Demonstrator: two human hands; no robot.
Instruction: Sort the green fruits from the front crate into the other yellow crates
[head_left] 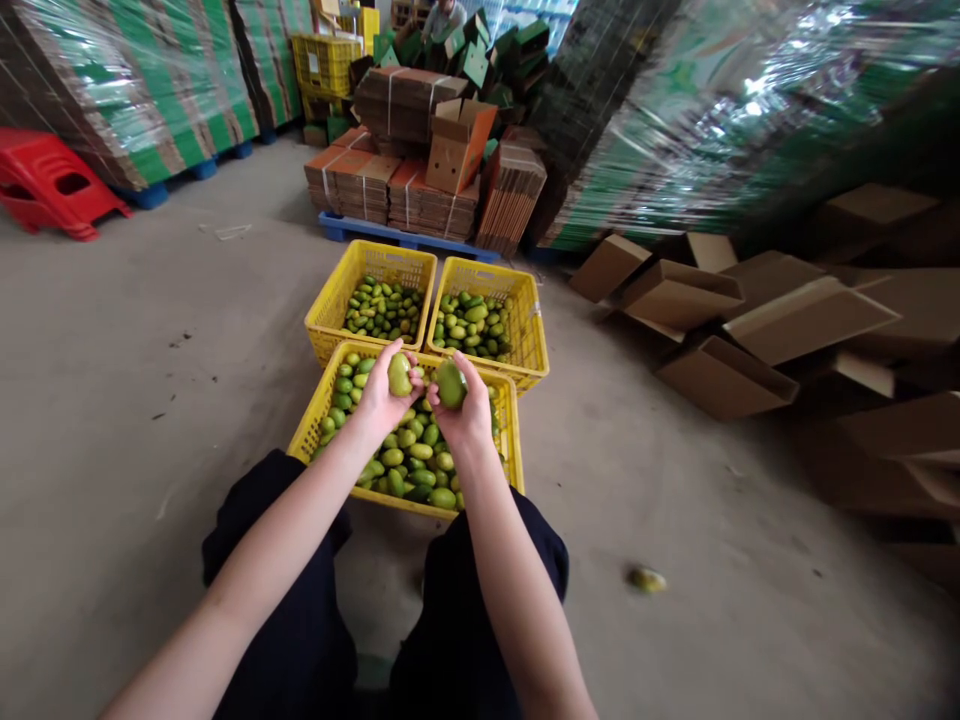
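My left hand (390,392) is closed around a yellow-green mango (400,374). Close beside it, my right hand (466,408) grips a greener mango (451,384). Both hands are above the near yellow plastic crate (306,430), which holds many green and yellowish mangoes (420,452). Behind it stand two more yellow crates side by side, the left one (321,312) and the right one (537,335), each partly filled with similar fruit. The palms and some fingers are hidden behind the held fruit.
One mango (646,579) lies on the concrete floor at right. Open cardboard boxes (720,375) are heaped on the right. Flattened cartons (360,180) rest on a blue pallet (405,237) behind the crates. A red stool (56,180) and wrapped green stacks (150,80) stand left.
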